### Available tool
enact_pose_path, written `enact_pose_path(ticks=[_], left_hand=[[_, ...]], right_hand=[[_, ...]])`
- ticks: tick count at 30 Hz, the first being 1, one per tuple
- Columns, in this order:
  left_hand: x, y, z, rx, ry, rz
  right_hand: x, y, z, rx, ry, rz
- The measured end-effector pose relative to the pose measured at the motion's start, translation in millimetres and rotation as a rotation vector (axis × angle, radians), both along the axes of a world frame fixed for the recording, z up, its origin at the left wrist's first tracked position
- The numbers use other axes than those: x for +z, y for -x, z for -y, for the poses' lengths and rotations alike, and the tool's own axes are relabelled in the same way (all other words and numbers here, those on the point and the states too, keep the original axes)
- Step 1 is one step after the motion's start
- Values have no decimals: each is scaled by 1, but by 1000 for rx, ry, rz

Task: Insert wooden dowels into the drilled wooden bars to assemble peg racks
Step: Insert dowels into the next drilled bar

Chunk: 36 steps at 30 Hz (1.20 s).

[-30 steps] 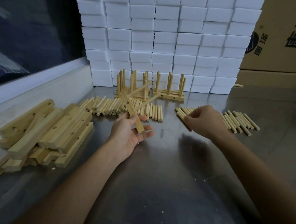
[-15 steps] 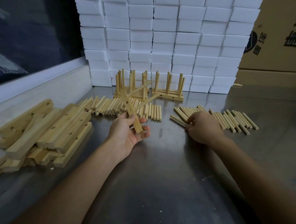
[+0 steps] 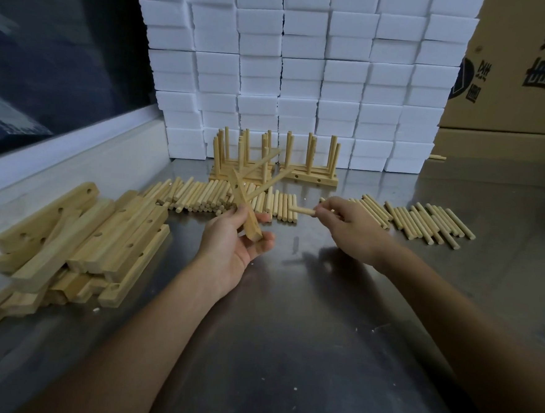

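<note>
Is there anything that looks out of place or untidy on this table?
Mostly orderly. One stray dowel lies alone by the cardboard box, away from both dowel rows, and the drilled bars are heaped crookedly at the left.

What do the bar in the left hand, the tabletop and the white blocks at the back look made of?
Bar: pale unfinished wood, matte, sawn square end. Tabletop: likely stainless steel, brushed sheen with blurred reflections of the arms. White blocks: probably foam or sponge, matte, slightly ragged edges; cannot tell for sure.

bars [image 3: 78, 244] left, dowels [image 3: 425, 222] right, racks [image 3: 309, 170] behind
</note>
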<state>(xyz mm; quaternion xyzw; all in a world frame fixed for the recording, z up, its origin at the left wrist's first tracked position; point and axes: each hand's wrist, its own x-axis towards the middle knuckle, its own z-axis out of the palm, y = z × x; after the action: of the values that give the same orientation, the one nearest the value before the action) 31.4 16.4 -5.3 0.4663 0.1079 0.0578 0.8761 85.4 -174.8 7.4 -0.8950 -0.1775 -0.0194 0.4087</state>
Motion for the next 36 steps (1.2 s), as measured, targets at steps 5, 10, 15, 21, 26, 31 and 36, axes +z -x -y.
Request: enact_pose_path(ticks=[5, 10, 15, 21, 26, 31, 36], left_hand=[[2, 1, 4, -6, -54, 7], [2, 2, 7, -59, -40, 0], [0, 1, 4, -88, -55, 5], [-3, -1, 2, -89, -121, 3], [-4, 1, 3, -114, -158, 36], [-3, 2, 5, -129, -185, 36], [-3, 3, 4, -160, -169, 30]], right_hand=[[-1, 2, -4, 1, -23, 59], [4, 8, -10, 56, -103, -4], [12, 21, -21, 181, -318, -134], [12, 30, -35, 243, -238, -53], [12, 31, -38, 256, -170, 102], [16, 32, -39, 255, -4, 285], [20, 38, -42, 290, 114, 422]])
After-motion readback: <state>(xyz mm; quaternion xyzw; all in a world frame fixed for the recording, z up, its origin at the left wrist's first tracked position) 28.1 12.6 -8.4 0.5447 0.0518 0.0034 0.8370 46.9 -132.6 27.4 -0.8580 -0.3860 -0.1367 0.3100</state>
